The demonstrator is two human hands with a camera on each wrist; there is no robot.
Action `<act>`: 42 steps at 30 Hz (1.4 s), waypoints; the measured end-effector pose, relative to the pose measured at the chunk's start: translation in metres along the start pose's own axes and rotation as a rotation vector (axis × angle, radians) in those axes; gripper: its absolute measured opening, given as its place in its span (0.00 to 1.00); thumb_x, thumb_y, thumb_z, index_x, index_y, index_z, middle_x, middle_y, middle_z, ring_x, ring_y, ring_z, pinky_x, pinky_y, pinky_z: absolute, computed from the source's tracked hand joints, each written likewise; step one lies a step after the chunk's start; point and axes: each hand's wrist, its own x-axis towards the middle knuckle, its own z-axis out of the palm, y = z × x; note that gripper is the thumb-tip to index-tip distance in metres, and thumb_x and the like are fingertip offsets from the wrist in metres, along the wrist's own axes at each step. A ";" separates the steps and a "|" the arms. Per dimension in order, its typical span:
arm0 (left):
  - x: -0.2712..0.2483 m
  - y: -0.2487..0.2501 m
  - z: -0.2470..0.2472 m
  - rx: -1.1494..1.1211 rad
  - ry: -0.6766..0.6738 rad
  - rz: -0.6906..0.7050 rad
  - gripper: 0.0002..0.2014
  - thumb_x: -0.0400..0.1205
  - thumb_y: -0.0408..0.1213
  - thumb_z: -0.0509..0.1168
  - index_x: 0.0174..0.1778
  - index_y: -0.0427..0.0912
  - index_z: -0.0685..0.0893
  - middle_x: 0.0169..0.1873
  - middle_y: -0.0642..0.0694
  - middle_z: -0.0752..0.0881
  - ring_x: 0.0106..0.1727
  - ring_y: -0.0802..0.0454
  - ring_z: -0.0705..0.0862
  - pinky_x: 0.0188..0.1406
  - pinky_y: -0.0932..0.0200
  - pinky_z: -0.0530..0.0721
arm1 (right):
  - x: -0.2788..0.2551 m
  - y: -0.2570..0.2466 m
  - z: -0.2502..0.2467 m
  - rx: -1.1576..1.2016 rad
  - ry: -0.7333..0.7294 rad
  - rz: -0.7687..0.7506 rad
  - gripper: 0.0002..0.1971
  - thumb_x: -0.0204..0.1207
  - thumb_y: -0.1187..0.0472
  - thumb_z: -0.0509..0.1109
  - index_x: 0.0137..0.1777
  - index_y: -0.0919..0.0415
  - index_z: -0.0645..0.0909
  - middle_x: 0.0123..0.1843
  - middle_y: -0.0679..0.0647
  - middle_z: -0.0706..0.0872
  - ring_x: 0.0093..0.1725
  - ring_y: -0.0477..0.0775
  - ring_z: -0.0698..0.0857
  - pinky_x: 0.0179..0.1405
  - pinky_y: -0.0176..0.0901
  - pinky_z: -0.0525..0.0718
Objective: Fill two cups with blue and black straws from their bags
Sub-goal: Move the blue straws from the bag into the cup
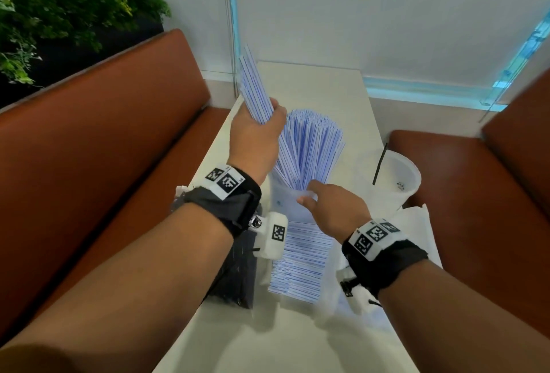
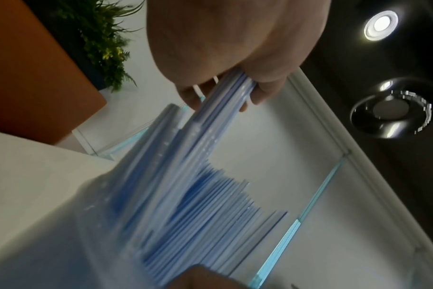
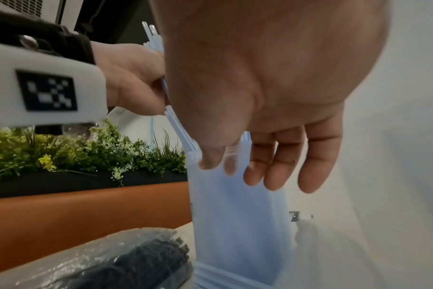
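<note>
My left hand [image 1: 259,134] grips a bundle of blue straws [image 1: 253,86] above the table, tilted up and to the left. The bundle's lower ends reach down into a translucent cup [image 1: 282,203] packed with blue straws [image 1: 312,146]. My right hand [image 1: 330,208] pinches the cup's rim [image 3: 235,152] between thumb and forefinger; the other fingers [image 3: 319,166] hang straight. A second cup [image 1: 398,176] at the right holds one black straw [image 1: 379,164]. The bag of blue straws [image 1: 300,259] lies in front of the first cup. The bag of black straws [image 1: 238,268] lies under my left wrist.
The narrow white table [image 1: 312,80] runs away from me between two orange-brown benches [image 1: 104,134] [image 1: 476,194]. Crumpled white plastic [image 1: 416,223] lies beside the second cup. Green plants [image 1: 59,0] stand behind the left bench. A white wall closes the far end.
</note>
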 end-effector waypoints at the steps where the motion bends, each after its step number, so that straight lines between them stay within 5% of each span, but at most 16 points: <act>1: -0.001 -0.005 -0.001 0.072 -0.009 -0.007 0.04 0.76 0.43 0.73 0.42 0.53 0.85 0.36 0.55 0.89 0.43 0.55 0.88 0.46 0.55 0.88 | 0.001 0.001 0.002 -0.002 0.005 -0.006 0.16 0.86 0.35 0.52 0.49 0.46 0.68 0.40 0.46 0.79 0.42 0.55 0.81 0.30 0.46 0.67; 4: -0.005 -0.018 0.000 0.249 -0.079 -0.030 0.07 0.74 0.47 0.76 0.38 0.61 0.83 0.48 0.44 0.88 0.56 0.41 0.87 0.57 0.37 0.87 | 0.000 0.006 0.008 -0.022 0.023 -0.024 0.17 0.86 0.33 0.50 0.50 0.44 0.67 0.40 0.47 0.77 0.40 0.55 0.81 0.30 0.47 0.69; 7: -0.008 -0.027 -0.001 0.304 -0.212 -0.142 0.18 0.71 0.47 0.80 0.52 0.56 0.79 0.56 0.47 0.86 0.59 0.47 0.87 0.61 0.41 0.86 | 0.000 0.007 0.010 -0.025 0.027 -0.026 0.18 0.86 0.32 0.49 0.52 0.44 0.68 0.39 0.45 0.75 0.40 0.55 0.81 0.29 0.46 0.69; 9: -0.002 -0.029 -0.004 0.316 -0.283 -0.200 0.35 0.67 0.54 0.82 0.66 0.50 0.75 0.65 0.47 0.82 0.65 0.49 0.84 0.67 0.42 0.84 | 0.001 0.007 0.011 -0.034 0.018 -0.019 0.17 0.86 0.33 0.48 0.53 0.44 0.67 0.39 0.44 0.73 0.40 0.54 0.80 0.29 0.46 0.69; 14: 0.017 -0.014 -0.006 0.336 -0.205 0.023 0.57 0.63 0.67 0.80 0.85 0.58 0.57 0.82 0.50 0.64 0.81 0.55 0.66 0.79 0.48 0.71 | 0.002 0.006 0.012 -0.068 0.017 0.004 0.16 0.86 0.34 0.49 0.55 0.44 0.67 0.40 0.46 0.74 0.39 0.55 0.79 0.31 0.47 0.71; 17: 0.024 -0.008 -0.001 0.420 -0.215 0.178 0.52 0.70 0.71 0.71 0.86 0.52 0.57 0.84 0.50 0.61 0.83 0.54 0.62 0.81 0.52 0.65 | 0.002 0.007 0.013 -0.060 0.003 0.003 0.15 0.86 0.33 0.49 0.52 0.43 0.65 0.40 0.45 0.73 0.39 0.55 0.80 0.30 0.46 0.71; 22: 0.014 -0.020 0.005 0.969 -0.648 0.270 0.39 0.83 0.70 0.56 0.82 0.45 0.72 0.85 0.47 0.66 0.85 0.50 0.64 0.84 0.53 0.59 | 0.003 0.005 0.013 -0.069 -0.014 0.029 0.20 0.86 0.33 0.49 0.60 0.46 0.69 0.47 0.49 0.79 0.43 0.56 0.81 0.33 0.47 0.73; 25: 0.015 -0.015 -0.003 0.791 -0.535 0.293 0.40 0.81 0.73 0.52 0.81 0.47 0.74 0.84 0.49 0.69 0.84 0.54 0.66 0.79 0.59 0.60 | 0.002 0.005 0.012 -0.063 0.001 0.028 0.20 0.86 0.33 0.49 0.62 0.46 0.69 0.46 0.48 0.77 0.43 0.56 0.80 0.33 0.47 0.71; 29: 0.004 -0.021 -0.015 0.935 -0.686 0.325 0.44 0.77 0.76 0.51 0.82 0.48 0.72 0.85 0.49 0.67 0.86 0.51 0.62 0.85 0.51 0.58 | 0.002 0.005 0.012 -0.057 -0.013 0.037 0.18 0.86 0.34 0.49 0.60 0.46 0.69 0.44 0.47 0.74 0.42 0.55 0.78 0.29 0.46 0.68; 34: -0.007 -0.032 -0.031 0.640 -0.389 0.365 0.48 0.74 0.75 0.63 0.86 0.56 0.59 0.87 0.54 0.54 0.87 0.58 0.52 0.80 0.66 0.51 | 0.002 0.006 0.015 -0.023 0.006 0.037 0.16 0.86 0.35 0.50 0.58 0.44 0.69 0.41 0.45 0.71 0.44 0.56 0.81 0.30 0.46 0.69; 37: -0.025 -0.043 -0.024 0.658 -0.478 0.203 0.61 0.61 0.78 0.72 0.86 0.65 0.47 0.87 0.60 0.42 0.88 0.57 0.44 0.84 0.51 0.55 | 0.005 0.005 0.016 -0.017 -0.011 0.054 0.18 0.86 0.35 0.52 0.67 0.41 0.71 0.45 0.46 0.74 0.50 0.57 0.83 0.37 0.49 0.75; 42: -0.013 -0.041 0.011 0.657 -0.528 0.206 0.63 0.61 0.72 0.78 0.85 0.68 0.46 0.85 0.66 0.38 0.89 0.50 0.42 0.84 0.31 0.60 | 0.003 0.005 0.013 -0.056 -0.020 0.021 0.23 0.87 0.36 0.52 0.77 0.43 0.67 0.57 0.53 0.82 0.58 0.60 0.82 0.41 0.50 0.76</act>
